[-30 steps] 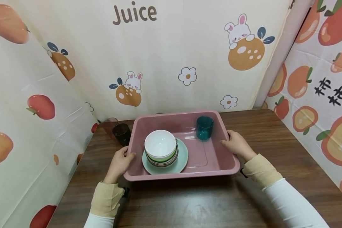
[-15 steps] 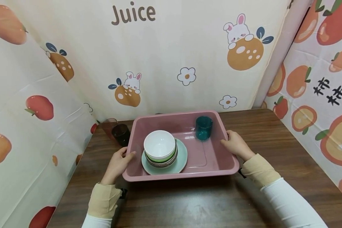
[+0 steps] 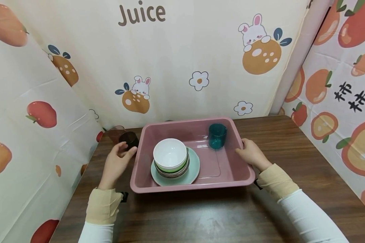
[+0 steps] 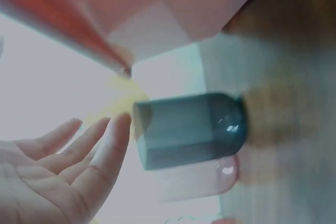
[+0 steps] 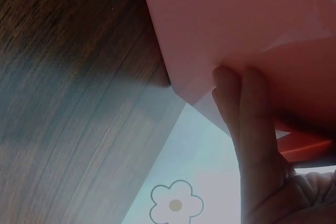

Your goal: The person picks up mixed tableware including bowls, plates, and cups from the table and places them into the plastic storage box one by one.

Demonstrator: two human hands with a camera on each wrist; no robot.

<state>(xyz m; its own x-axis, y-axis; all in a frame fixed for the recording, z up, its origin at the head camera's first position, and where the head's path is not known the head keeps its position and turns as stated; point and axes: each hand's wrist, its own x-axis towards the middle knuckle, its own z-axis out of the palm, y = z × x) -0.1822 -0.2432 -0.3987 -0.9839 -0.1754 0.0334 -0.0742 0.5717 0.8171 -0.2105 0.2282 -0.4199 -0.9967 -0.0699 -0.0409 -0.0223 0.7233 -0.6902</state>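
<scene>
A pink plastic basin (image 3: 211,165) stands on the wooden table. My right hand (image 3: 254,156) grips its right rim, thumb over the edge and fingers (image 5: 257,103) against the outer wall. My left hand (image 3: 114,165) is off the basin, fingers loosely bent around nothing, just short of a dark translucent cup (image 3: 129,136) beside the basin's left wall. In the left wrist view the fingertips are near the rim of that cup (image 4: 184,129). A pale pink clear cup (image 4: 197,182) is partly hidden behind it. Inside the basin are stacked bowls (image 3: 170,152) on a pale green plate (image 3: 195,165), plus a teal cup (image 3: 217,136).
The brown table (image 3: 194,216) extends in front of the basin and to its right. Fruit-printed cloth (image 3: 173,60) hangs behind it, and more printed cloth lines the left and right sides. Both cups on the left stand close to the back cloth.
My left hand has let go of the basin's left rim and moved up and left towards the dark cup. My right hand keeps its grip, and the basin stays in place.
</scene>
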